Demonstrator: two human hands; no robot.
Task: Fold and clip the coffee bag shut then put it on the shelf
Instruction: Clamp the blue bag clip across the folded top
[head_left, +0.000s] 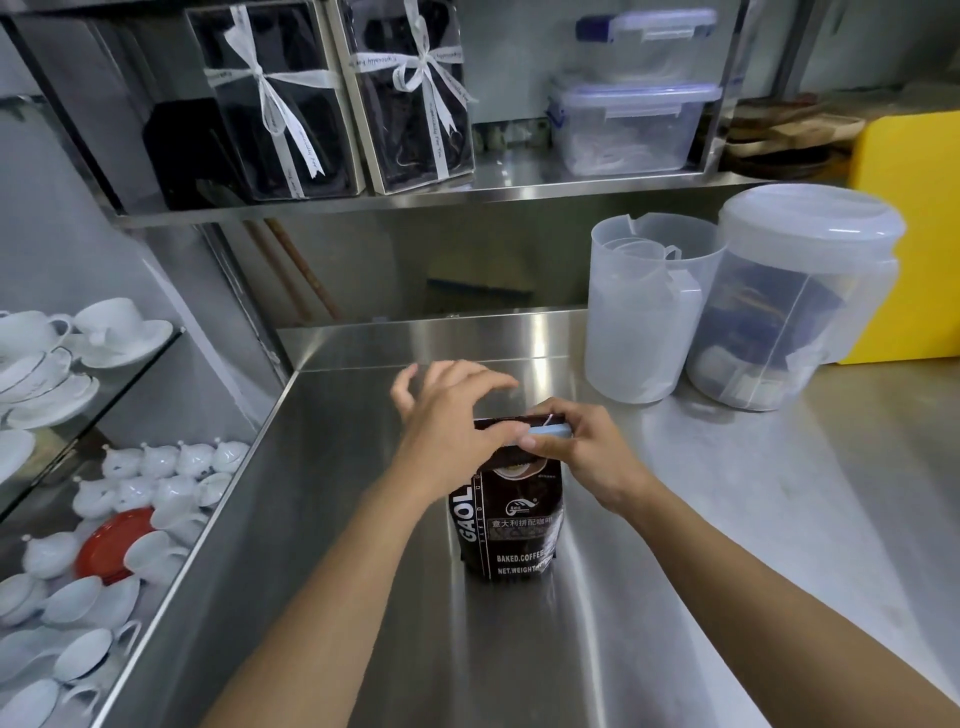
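A dark brown coffee bag (511, 525) with white lettering stands upright on the steel counter (727, 519), its top folded over. A pale blue clip (550, 431) lies along the fold. My left hand (452, 421) pinches the fold's left part with the thumb, the other fingers spread above. My right hand (587, 452) grips the clip and the bag's top from the right. The steel shelf (415, 200) runs above the counter at the back.
On the shelf stand two ribboned black gift boxes (415, 98) and stacked lidded plastic boxes (634, 124). Two translucent plastic jugs (789, 301) and a yellow board (914, 228) sit at the counter's back right. White cups and teapots (156, 483) fill the glass shelves on the left.
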